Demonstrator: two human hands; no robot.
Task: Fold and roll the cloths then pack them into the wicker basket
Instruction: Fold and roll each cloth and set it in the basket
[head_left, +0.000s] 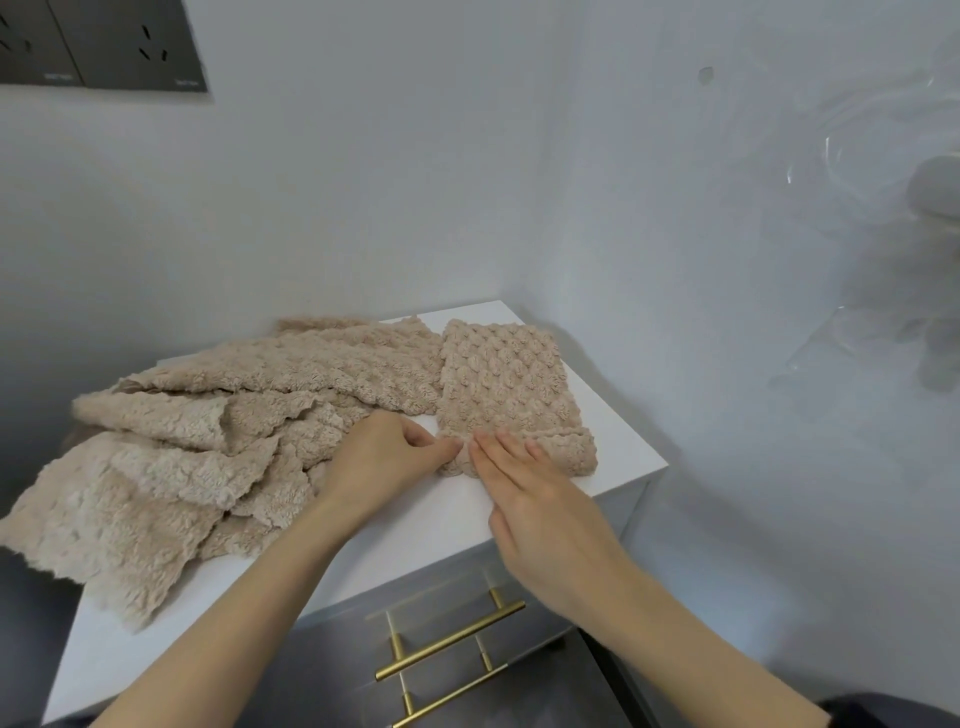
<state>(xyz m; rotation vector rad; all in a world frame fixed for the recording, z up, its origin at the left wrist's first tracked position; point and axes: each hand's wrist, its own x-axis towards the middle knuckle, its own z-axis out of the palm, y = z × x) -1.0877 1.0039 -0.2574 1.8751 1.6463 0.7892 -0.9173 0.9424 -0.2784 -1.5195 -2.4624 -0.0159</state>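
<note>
A folded beige fluffy cloth lies as a narrow strip on the right part of the white cabinet top, its near end turned over into a small roll. My left hand pinches the near left corner of that roll. My right hand lies with straight fingers pressing on the rolled near edge. A heap of several unfolded beige cloths covers the left half of the top. No wicker basket is in view.
The cabinet stands in a corner of pale walls. Below the top are grey drawers with gold bar handles. A dark socket panel is on the wall at the upper left. Blurred clear plastic shows at the right edge.
</note>
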